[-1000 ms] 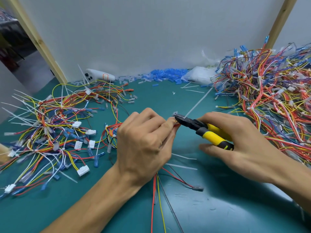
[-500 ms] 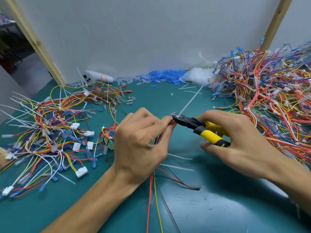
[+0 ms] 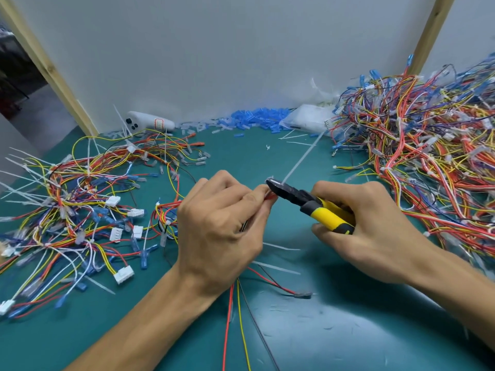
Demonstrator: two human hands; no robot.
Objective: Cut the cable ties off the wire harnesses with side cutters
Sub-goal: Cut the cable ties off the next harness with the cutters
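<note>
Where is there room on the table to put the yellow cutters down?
Bare teal table mat shows on the near side of the right hand, and farther back before the blue plastic sleeves. Crowded: loose coloured wire tangle left, big coloured wire heap right.

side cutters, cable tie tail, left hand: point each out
side cutters (image 3: 330, 217): head view, yellow handle
cable tie tail (image 3: 302, 157): head view, mid strip
left hand (image 3: 222, 228): head view, back of hand

We see open green mat (image 3: 241, 156) between the left wire pile (image 3: 80, 210) and the right wire pile (image 3: 428, 170); both block sideways passage.
</note>
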